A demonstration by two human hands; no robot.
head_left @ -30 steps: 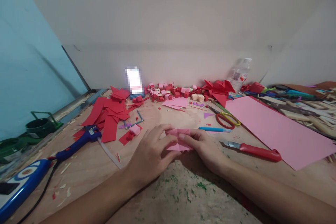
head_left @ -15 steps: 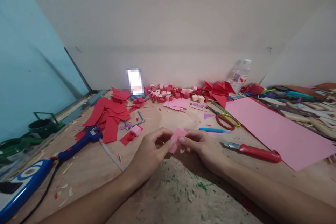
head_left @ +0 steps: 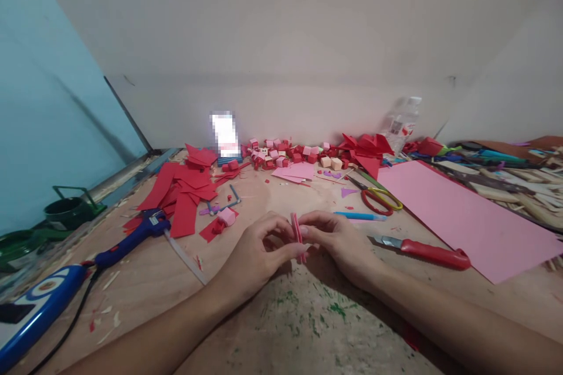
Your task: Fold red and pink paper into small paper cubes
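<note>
A small pink piece (head_left: 297, 237), seen almost edge-on as thin layers, stands upright between my two hands above the middle of the table. My left hand (head_left: 264, 246) pinches it from the left, thumb near its lower end. From the right, my right hand (head_left: 336, 246) grips it with thumb and fingers. Beyond my left hand, a pale pink cube (head_left: 226, 217) sits on a red scrap. A light blue pen (head_left: 359, 217) lies beyond my right hand, and a red-handled cutter (head_left: 433, 254) lies to its right.
Pink sheet (head_left: 461, 211) and red-and-yellow scissors (head_left: 380, 199) lie right. Red strips (head_left: 185, 199) and a blue glue gun (head_left: 132, 240) are left. Small folded cubes (head_left: 285, 155), a lit phone (head_left: 226, 136) and a plastic bottle (head_left: 404, 123) stand at the back board.
The pink piece has turned from showing its flat face to nearly edge-on. Both hands still hold it, with the fingers slightly shifted.
</note>
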